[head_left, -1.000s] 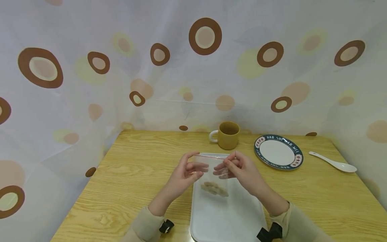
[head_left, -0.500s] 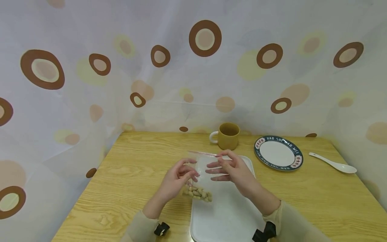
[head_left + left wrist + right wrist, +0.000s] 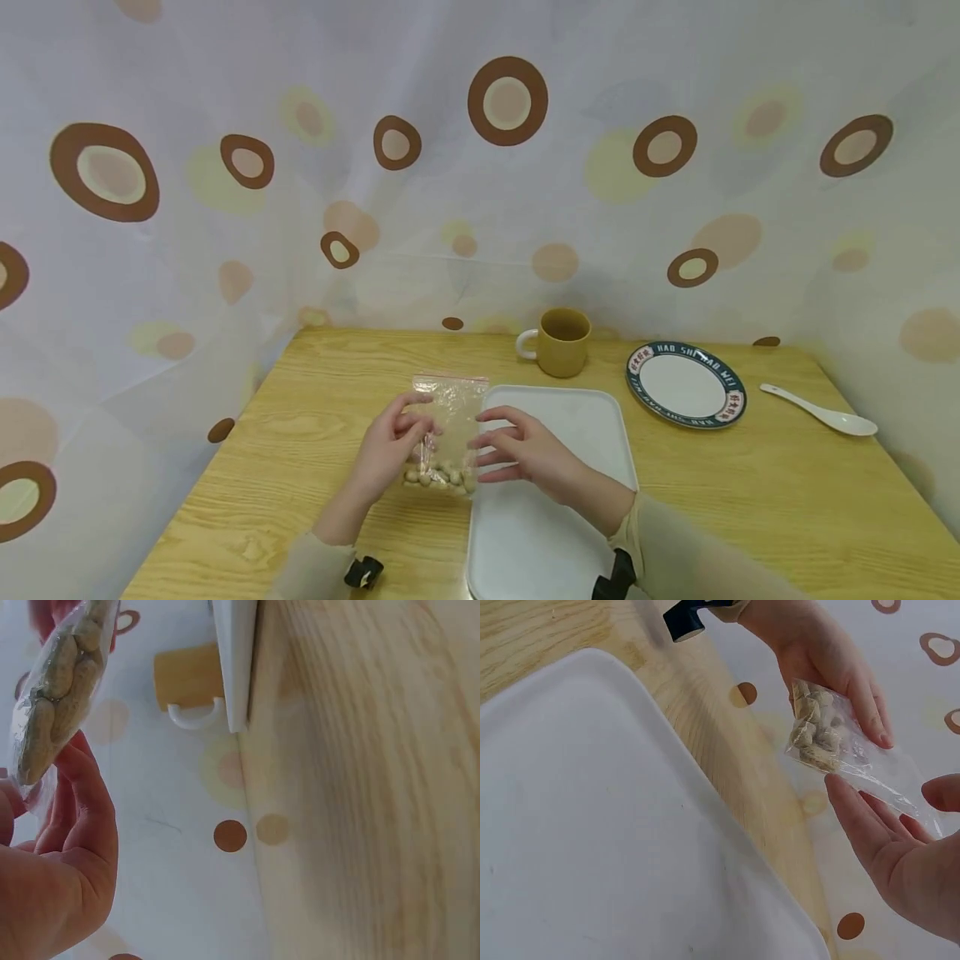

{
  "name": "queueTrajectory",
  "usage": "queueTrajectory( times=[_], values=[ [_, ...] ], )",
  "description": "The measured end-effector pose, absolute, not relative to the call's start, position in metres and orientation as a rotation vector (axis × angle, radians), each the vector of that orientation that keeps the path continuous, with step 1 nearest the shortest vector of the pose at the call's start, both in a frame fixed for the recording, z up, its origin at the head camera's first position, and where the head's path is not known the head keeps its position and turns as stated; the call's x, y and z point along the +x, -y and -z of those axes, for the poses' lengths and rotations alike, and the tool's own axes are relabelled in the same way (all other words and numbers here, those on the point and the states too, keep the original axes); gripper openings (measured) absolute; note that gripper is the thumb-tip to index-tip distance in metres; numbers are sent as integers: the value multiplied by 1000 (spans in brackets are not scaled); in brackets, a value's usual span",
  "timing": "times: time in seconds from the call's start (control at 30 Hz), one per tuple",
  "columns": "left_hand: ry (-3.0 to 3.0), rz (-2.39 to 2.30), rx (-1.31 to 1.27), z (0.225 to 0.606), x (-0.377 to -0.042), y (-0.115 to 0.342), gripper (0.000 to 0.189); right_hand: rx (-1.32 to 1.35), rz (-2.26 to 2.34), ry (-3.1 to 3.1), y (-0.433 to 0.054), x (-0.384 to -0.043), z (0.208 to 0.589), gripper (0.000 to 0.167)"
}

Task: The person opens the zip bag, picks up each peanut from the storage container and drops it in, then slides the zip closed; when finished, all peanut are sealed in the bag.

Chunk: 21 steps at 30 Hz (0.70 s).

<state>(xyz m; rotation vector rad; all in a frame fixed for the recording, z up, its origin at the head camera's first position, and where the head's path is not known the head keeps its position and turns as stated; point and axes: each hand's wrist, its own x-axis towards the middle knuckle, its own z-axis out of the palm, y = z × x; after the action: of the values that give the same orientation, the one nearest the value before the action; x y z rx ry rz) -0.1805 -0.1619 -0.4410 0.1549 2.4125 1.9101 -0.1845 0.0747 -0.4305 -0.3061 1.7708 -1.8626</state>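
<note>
A clear zip bag (image 3: 456, 429) stands tilted over the tray's left edge and the wood beside it, a red line along its top. In its bottom lie several peanuts in their shells (image 3: 64, 690). My left hand (image 3: 384, 448) pinches the bag's left side, thumb in front and fingers behind. At the right side is my right hand (image 3: 528, 450), its fingers spread and loosely bent, fingertips right at the plastic. The right wrist view shows the peanuts (image 3: 815, 727) bunched at the bag's end, close to the left hand (image 3: 829, 656).
A white tray (image 3: 543, 533) lies on the wooden table (image 3: 247, 467) under my right forearm. Behind it stand a mustard mug (image 3: 564, 343) with a white handle and a blue-rimmed plate (image 3: 684, 385). A white spoon (image 3: 821, 410) lies at the far right. A patterned cloth (image 3: 420, 208) hangs behind.
Both hands and the bag have moved left, from over the tray to its left edge. My right hand has let go of the bag's top corner and come down to its right side.
</note>
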Motion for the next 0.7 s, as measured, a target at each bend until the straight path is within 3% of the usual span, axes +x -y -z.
queueTrajectory(
  times=[0.3,0.7],
  values=[
    [-2421,-1856,-57,459,-178,182,28,-251,1819,-1688,-55,-186,443,45],
    [-2599,-1554,-141,466,-178,186,30,-163,1762,-1673,-39,-189,455,56]
  ],
)
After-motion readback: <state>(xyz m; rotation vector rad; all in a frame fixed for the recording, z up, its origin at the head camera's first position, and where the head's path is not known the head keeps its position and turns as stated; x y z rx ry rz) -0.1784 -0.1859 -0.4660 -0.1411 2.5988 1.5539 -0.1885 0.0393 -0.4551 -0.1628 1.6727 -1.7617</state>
